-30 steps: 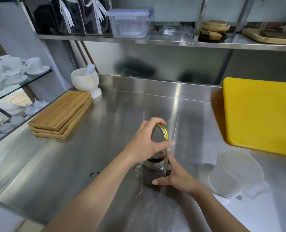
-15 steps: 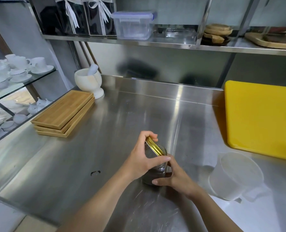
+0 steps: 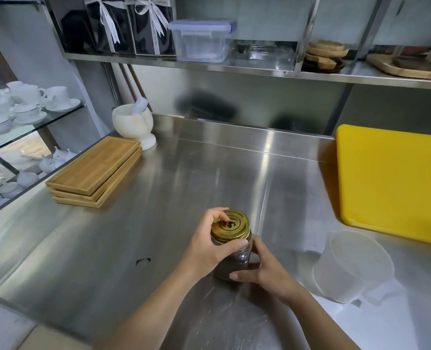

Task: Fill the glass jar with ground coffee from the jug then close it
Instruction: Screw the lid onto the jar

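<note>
A glass jar (image 3: 234, 261) full of dark ground coffee stands on the steel counter (image 3: 159, 210) near the front. A gold metal lid (image 3: 231, 225) lies flat on its mouth. My left hand (image 3: 209, 246) grips the lid's rim from the left, thumb at the front and fingers on top. My right hand (image 3: 265, 271) wraps the jar's lower body from the right. The translucent white plastic jug (image 3: 353, 266) stands empty to the right of the jar, its handle toward me.
A yellow cutting board (image 3: 393, 183) lies at the right. Stacked bamboo trays (image 3: 95, 173) and a white mortar with pestle (image 3: 133, 125) sit at the back left. A small dark spill (image 3: 143, 261) marks the counter left of the jar. Shelves above hold containers and wooden boards.
My left hand has brought the tilted gold lid down from above the jar and laid it flat on the mouth. My right hand has kept hold of the jar.
</note>
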Action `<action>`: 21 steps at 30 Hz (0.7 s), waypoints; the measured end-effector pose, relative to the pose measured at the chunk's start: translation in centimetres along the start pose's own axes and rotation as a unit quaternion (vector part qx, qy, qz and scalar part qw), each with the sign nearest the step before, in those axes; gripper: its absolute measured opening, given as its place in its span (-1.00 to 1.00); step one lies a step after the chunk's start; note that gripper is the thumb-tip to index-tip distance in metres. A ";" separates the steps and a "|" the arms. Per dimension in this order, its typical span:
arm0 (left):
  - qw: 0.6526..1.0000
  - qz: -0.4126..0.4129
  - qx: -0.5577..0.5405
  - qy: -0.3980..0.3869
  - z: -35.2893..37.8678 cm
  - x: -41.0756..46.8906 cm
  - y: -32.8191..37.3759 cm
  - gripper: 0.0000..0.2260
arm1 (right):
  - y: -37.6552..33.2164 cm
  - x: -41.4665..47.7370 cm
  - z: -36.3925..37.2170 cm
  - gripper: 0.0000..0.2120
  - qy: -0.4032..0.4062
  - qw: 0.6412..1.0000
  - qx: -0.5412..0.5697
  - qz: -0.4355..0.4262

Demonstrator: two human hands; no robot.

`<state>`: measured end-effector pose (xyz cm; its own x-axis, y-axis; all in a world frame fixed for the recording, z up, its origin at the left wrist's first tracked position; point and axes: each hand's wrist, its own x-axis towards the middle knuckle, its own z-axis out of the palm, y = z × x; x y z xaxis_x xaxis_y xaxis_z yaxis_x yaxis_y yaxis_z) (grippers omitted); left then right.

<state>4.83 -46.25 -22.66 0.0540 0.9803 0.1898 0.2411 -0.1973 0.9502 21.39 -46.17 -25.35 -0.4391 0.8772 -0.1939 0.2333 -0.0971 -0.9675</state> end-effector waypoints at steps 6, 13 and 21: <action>0.992 0.032 0.099 -0.066 -0.3 -0.2 0.2 -0.59 | 0.2 0.3 -0.2 -0.28 -0.004 1.000 -0.017 -0.001; 0.990 -0.030 0.067 -0.123 -1.3 -0.6 -0.1 -0.37 | -1.3 -0.3 -2.4 -0.18 -0.021 0.999 -0.021 -0.042; 0.971 -0.139 -0.047 0.186 -0.4 1.1 -2.1 -0.77 | -6.3 -0.7 -1.3 -0.22 0.093 0.937 -0.300 -0.154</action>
<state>3.95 -44.76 -24.33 -0.3596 0.9329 -0.0181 0.1064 0.0602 0.9925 21.38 -45.57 -18.93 -0.4199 0.8926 0.1640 0.5909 0.4061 -0.6970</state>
